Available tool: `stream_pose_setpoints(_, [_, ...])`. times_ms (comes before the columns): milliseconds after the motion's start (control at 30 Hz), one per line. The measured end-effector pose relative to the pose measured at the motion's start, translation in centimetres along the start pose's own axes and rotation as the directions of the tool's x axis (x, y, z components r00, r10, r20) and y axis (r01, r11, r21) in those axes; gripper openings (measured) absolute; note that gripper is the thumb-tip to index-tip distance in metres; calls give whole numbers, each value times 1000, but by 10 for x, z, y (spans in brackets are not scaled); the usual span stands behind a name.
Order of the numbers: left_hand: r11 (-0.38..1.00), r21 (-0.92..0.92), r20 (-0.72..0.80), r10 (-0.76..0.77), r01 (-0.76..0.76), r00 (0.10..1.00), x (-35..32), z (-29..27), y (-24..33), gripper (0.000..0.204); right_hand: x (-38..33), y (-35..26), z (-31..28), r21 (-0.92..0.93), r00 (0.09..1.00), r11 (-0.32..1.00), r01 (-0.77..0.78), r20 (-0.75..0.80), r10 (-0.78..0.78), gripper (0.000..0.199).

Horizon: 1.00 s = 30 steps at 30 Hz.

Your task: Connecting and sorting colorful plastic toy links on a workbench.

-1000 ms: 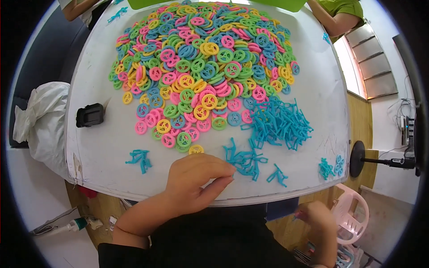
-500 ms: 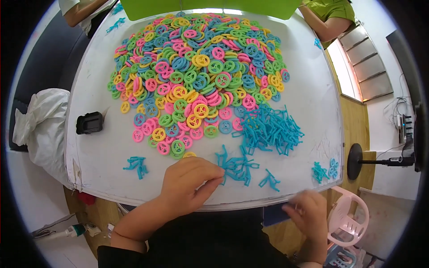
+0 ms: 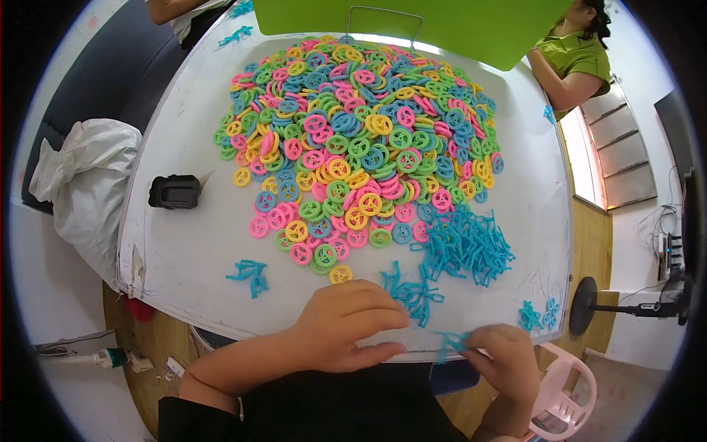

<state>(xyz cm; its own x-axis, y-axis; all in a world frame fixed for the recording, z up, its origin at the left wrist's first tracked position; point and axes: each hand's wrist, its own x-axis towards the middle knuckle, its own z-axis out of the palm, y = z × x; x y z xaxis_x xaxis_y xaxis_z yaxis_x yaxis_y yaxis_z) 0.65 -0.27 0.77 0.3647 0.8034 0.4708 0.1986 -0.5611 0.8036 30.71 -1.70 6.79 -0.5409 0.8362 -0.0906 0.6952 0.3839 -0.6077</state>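
My left hand (image 3: 353, 324) hovers at the near edge of the white table, thumb and fingers apart, holding nothing. Its fingertips are beside a small cluster of blue forked plastic pieces (image 3: 418, 300). To the right, my right hand (image 3: 504, 361) pinches a blue forked plastic piece (image 3: 451, 342), blurred at its left end. A larger heap of the same blue pieces (image 3: 471, 247) lies beyond. A big mound of small plastic wheels (image 3: 361, 140) in pink, yellow, green and blue covers the middle. One yellow wheel (image 3: 340, 275) lies just past my left hand.
A black tray (image 3: 175, 191) sits at the left. Other blue pieces (image 3: 250, 277) lie left of my hand; small teal pieces (image 3: 529, 316) and blue wheels (image 3: 550, 313) are near the right edge. A green board (image 3: 412, 29) stands at the back. One person (image 3: 571, 66) is beyond the far right.
My right hand has moved in over the table edge and taken hold of a blue forked piece. My left thumb and fingers have spread apart. The whole view has shifted.
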Motion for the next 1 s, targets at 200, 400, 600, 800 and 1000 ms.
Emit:
stream_pose_setpoints(200, [996,77,73,48,-54,996,0,3,-5,40,66,-27,27,-1,954,954,300,-6,-300,18])
stream_pose_setpoints(400, [991,111,14,-80,78,997,-10,5,-7,31,87,-35,25,103,944,939,328,4,-330,22])
stream_pose_setpoints(600, [982,141,-69,-117,126,991,-12,0,-9,29,123,-21,-9,255,988,965,58,122,-92,13])
stream_pose_setpoints(800, [984,152,-92,-82,96,992,-9,0,-8,26,172,24,-5,-92,945,995,-44,-328,11,12])
stream_pose_setpoints(1000, [985,136,-95,-92,105,991,-8,1,-9,25,187,4,14,-304,934,933,194,-234,-270,26])
